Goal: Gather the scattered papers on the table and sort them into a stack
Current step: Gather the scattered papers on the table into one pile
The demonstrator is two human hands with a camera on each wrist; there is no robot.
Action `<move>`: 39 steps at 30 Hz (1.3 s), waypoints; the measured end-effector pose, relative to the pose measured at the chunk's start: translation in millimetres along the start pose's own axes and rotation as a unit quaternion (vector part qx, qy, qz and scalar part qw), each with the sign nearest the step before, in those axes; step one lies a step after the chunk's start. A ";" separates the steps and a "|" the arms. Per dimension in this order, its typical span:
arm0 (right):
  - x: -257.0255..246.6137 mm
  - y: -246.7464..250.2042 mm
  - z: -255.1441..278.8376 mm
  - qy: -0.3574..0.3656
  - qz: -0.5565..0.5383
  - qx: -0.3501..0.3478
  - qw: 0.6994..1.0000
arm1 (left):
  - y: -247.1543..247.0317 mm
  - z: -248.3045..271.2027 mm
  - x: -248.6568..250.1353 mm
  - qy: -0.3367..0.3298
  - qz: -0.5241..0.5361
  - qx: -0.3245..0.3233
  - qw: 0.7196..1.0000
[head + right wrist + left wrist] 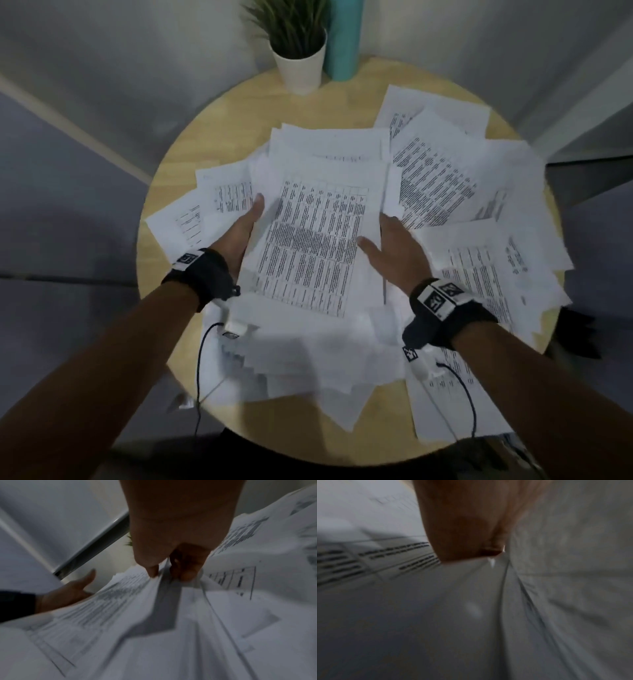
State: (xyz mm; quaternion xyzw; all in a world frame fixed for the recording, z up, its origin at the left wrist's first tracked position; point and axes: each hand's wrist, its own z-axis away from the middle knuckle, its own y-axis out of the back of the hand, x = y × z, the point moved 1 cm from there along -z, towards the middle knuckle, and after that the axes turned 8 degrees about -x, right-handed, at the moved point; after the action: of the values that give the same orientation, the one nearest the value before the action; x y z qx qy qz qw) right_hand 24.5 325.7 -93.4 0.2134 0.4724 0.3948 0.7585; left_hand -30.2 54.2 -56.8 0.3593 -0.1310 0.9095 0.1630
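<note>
Our right grip (387, 253) pinches the bundle of papers (315, 246) by its right edge, over loose sheets (435, 185) on the bench (205, 137); our left grip (245, 233) cups its left edge. Its fingers are hidden; we cannot tell if it clenches.

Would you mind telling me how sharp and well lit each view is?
Head view: dim, edges bowed, print on the papers fairly sharp, nearest ones smeared. Left wrist view: dark, left hand heavily blurred. Right wrist view: blurred, yet the right hand visibly pinches them.
</note>
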 end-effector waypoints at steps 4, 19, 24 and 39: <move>12.9 3.5 -21.2 0.092 -0.033 0.105 0.990 | 11.4 -28.0 -8.6 -0.062 -0.078 0.000 0.995; 34.2 28.7 -38.6 0.124 -0.040 -0.008 0.991 | 25.3 -40.5 -28.0 -0.137 -0.137 -0.036 0.980; 39.5 25.8 -30.5 0.126 -0.103 -0.020 0.987 | 13.6 -38.0 -31.6 -0.169 -0.152 -0.018 0.974; -13.4 31.4 79.3 0.247 -0.319 0.040 0.914 | -26.6 82.3 -19.1 -0.395 -0.035 0.058 0.916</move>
State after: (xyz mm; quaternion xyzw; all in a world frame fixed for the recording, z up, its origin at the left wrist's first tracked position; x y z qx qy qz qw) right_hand 78.9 337.6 -27.5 -0.0227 0.7031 0.1526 0.6942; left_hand 43.6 45.4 -8.6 0.7026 -0.1194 0.6929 0.1089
